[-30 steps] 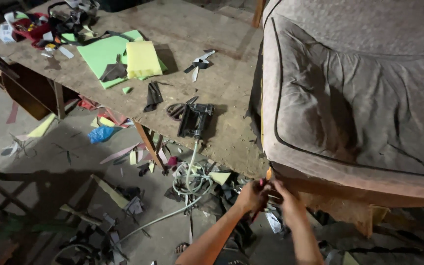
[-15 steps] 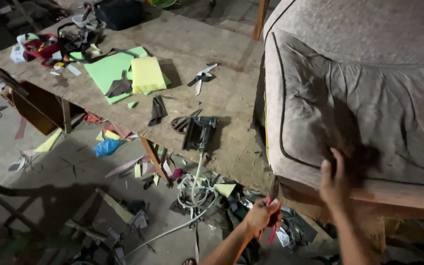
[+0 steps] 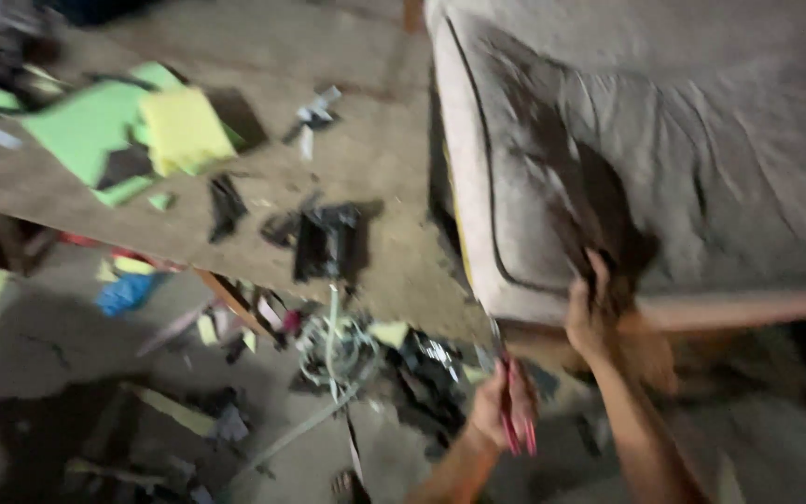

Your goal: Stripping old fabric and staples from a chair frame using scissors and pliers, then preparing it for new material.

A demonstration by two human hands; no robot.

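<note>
Right hand (image 3: 592, 313) on grey cushion (image 3: 664, 159), left hand (image 3: 496, 411) around red-handled tool (image 3: 518, 420).

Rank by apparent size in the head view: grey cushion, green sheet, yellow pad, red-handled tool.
1. Grey cushion, largest by far.
2. Green sheet.
3. Yellow pad, lying on the sheet.
4. Red-handled tool in the left hand, smallest, though blur and nearness to the camera make its size unsure.

Near your right hand (image 3: 594, 317): grey fabric cushion (image 3: 664, 159), dark piping.
In your left hand (image 3: 492, 411): red-handled tool (image 3: 518, 420).
Far left of your hands: green foam sheet (image 3: 81, 121), yellow foam block (image 3: 184, 131).
</note>
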